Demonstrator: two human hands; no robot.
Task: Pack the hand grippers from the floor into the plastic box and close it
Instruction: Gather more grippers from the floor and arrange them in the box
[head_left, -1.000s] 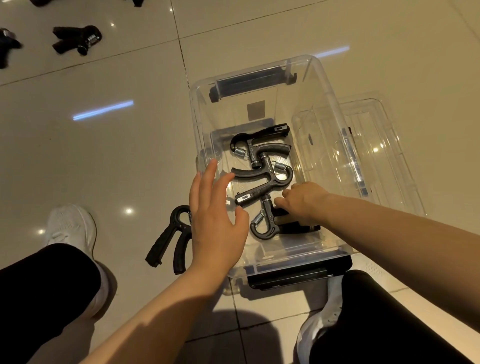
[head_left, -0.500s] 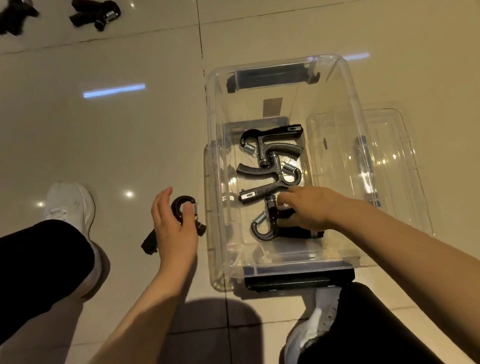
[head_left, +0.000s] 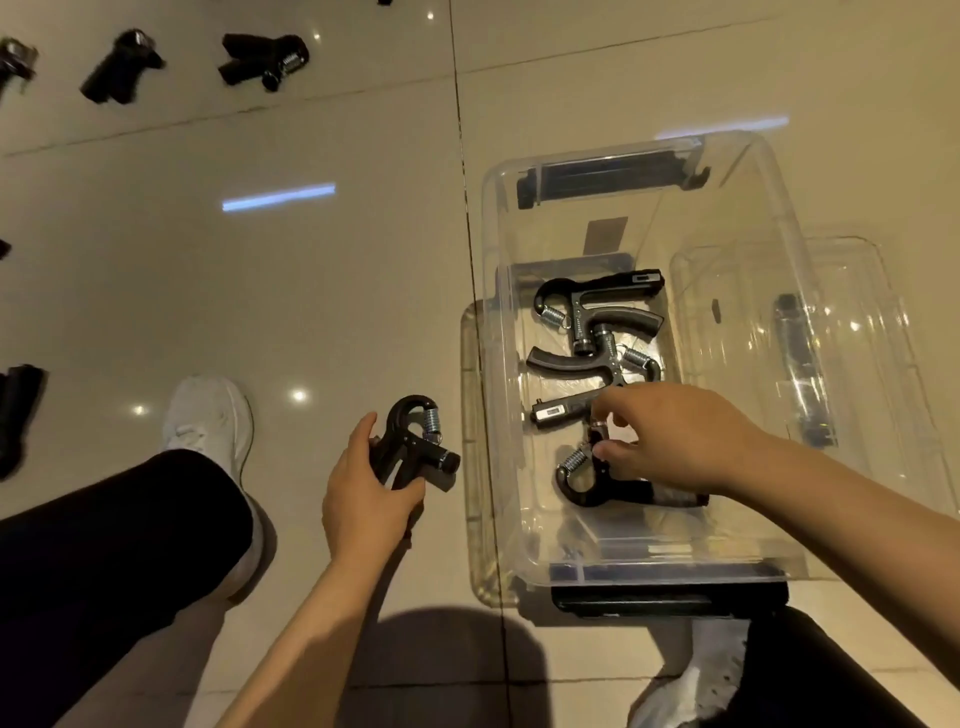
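A clear plastic box (head_left: 779, 208) stands open on the tiled floor, with black latches at its near and far ends. Three black hand grippers lie inside: one at the back (head_left: 597, 306), one in the middle (head_left: 566, 364), one nearest me (head_left: 587, 483). My right hand (head_left: 675, 441) reaches into the box and its fingertips pinch the nearest gripper by its spring end. My left hand (head_left: 363, 493) grips the handles of another black hand gripper (head_left: 415, 441) on the floor just left of the box.
The clear lid (head_left: 841, 364) lies on the floor against the box's right side. Several more black hand grippers (head_left: 265, 60) lie at the far left and left edge. My legs and white shoes (head_left: 208, 421) flank the box.
My left hand dropped from the box's rim to the floor and closed round the gripper there. My right hand stayed in the box on the nearest gripper. The view shifted left.
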